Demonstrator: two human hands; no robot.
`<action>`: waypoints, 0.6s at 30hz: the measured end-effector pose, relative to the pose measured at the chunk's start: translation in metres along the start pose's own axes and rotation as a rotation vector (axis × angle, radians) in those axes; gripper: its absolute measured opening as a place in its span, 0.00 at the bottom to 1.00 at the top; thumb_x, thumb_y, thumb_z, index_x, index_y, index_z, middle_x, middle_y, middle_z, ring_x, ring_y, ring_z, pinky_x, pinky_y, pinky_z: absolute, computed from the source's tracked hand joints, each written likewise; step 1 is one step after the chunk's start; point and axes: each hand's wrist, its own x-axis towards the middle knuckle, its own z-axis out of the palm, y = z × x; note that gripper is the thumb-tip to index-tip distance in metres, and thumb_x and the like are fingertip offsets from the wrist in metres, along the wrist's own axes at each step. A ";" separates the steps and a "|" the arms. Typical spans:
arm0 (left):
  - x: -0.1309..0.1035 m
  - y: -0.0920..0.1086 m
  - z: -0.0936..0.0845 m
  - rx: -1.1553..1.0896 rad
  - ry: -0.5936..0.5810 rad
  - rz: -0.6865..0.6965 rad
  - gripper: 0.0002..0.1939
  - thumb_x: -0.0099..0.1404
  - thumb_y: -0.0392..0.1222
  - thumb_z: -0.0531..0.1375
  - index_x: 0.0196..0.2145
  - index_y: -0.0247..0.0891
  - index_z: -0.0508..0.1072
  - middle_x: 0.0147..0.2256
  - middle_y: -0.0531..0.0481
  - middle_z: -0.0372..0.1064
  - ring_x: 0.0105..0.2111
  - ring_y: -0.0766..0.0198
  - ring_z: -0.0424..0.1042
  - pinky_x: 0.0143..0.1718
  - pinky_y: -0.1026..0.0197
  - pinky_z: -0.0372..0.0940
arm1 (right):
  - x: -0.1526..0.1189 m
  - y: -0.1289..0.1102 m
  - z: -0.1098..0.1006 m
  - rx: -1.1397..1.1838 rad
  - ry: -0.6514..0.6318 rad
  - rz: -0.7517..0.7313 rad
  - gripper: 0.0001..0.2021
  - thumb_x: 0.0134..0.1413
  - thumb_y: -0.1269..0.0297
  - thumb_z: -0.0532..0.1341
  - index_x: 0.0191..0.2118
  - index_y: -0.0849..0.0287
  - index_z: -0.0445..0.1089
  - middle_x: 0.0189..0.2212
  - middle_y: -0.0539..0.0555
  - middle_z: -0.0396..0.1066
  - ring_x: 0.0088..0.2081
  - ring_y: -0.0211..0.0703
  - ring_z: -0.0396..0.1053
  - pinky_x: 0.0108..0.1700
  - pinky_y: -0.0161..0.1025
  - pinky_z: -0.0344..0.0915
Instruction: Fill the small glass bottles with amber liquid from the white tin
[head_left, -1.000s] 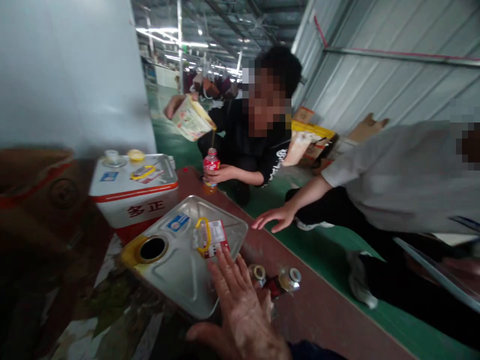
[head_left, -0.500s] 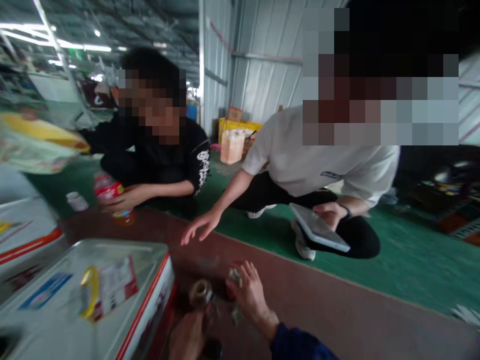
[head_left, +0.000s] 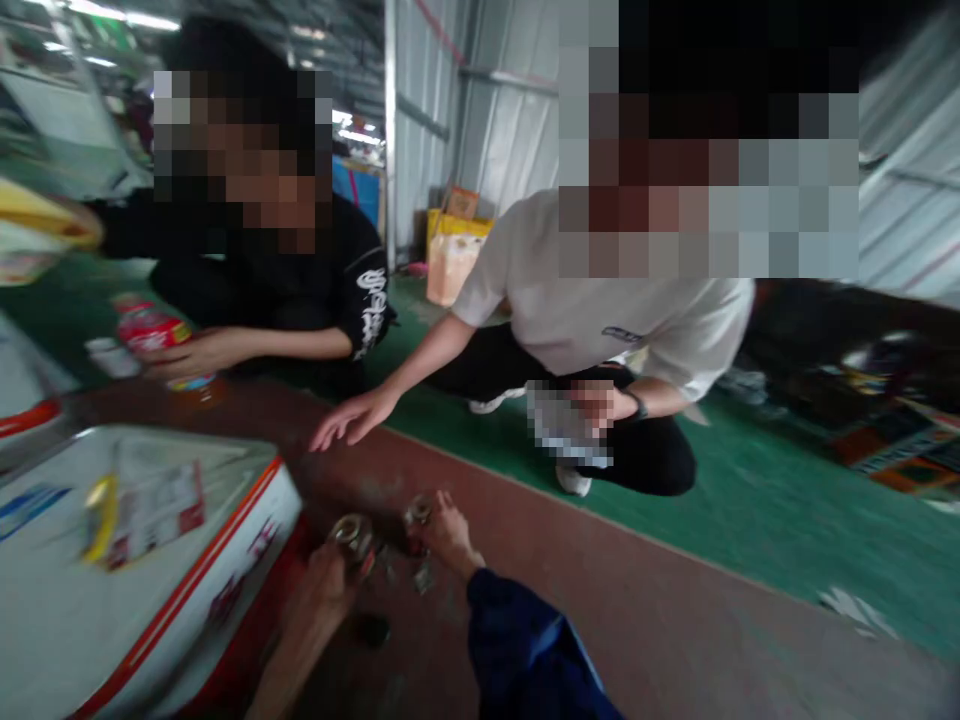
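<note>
Plainly, the main hazard is a knock: the small shiny-capped bottles (head_left: pixel 352 535) stand close together on the brown floor strip (head_left: pixel 637 610), just right of the big white-and-red tin can (head_left: pixel 142 570), and a careless sweep could tip one into its neighbour. The left hand (head_left: pixel 326 590) curls round the nearer bottle from below, fingers closed on it as far as the blur allows. The right hand (head_left: pixel 450 535) pinches the top of the farther bottle (head_left: pixel 418 512). A co-worker's open hand (head_left: pixel 349 420) hovers beyond.
</note>
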 end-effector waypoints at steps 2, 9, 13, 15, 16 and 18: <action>-0.022 -0.023 0.012 0.049 -0.018 -0.098 0.23 0.62 0.35 0.57 0.54 0.24 0.68 0.56 0.25 0.68 0.60 0.44 0.66 0.60 0.47 0.64 | 0.002 -0.002 0.004 0.019 0.002 -0.081 0.26 0.52 0.62 0.66 0.56 0.57 0.62 0.57 0.56 0.66 0.54 0.52 0.70 0.52 0.43 0.65; -0.057 -0.047 0.002 0.104 -0.007 -0.159 0.21 0.62 0.40 0.55 0.52 0.32 0.69 0.53 0.34 0.72 0.58 0.46 0.68 0.59 0.50 0.65 | -0.001 -0.010 0.023 0.077 -0.056 -0.213 0.29 0.49 0.59 0.68 0.57 0.55 0.62 0.55 0.53 0.65 0.52 0.47 0.69 0.49 0.40 0.63; -0.083 -0.051 -0.028 0.085 -0.040 -0.142 0.13 0.65 0.44 0.52 0.42 0.34 0.69 0.44 0.33 0.74 0.49 0.48 0.73 0.53 0.50 0.67 | 0.002 -0.007 0.031 0.058 -0.094 -0.194 0.28 0.49 0.62 0.68 0.56 0.57 0.62 0.55 0.55 0.66 0.52 0.51 0.69 0.49 0.42 0.64; -0.095 -0.053 -0.040 0.067 -0.050 -0.175 0.13 0.66 0.45 0.49 0.39 0.34 0.67 0.42 0.32 0.73 0.46 0.47 0.74 0.50 0.50 0.67 | 0.004 -0.004 0.035 0.042 -0.099 -0.195 0.29 0.49 0.63 0.68 0.57 0.58 0.62 0.55 0.57 0.65 0.54 0.52 0.68 0.50 0.42 0.64; -0.100 -0.055 -0.045 0.052 -0.053 -0.203 0.12 0.66 0.45 0.48 0.38 0.35 0.65 0.41 0.33 0.73 0.44 0.48 0.75 0.47 0.50 0.68 | 0.005 -0.002 0.037 0.032 -0.098 -0.197 0.29 0.49 0.63 0.67 0.57 0.59 0.61 0.55 0.58 0.65 0.54 0.52 0.68 0.50 0.43 0.64; -0.111 -0.057 -0.052 0.012 -0.043 -0.273 0.09 0.64 0.45 0.49 0.35 0.39 0.64 0.37 0.38 0.74 0.40 0.49 0.76 0.42 0.52 0.68 | 0.006 0.000 0.041 0.012 -0.097 -0.204 0.30 0.49 0.62 0.68 0.57 0.59 0.61 0.56 0.58 0.65 0.53 0.52 0.69 0.50 0.43 0.65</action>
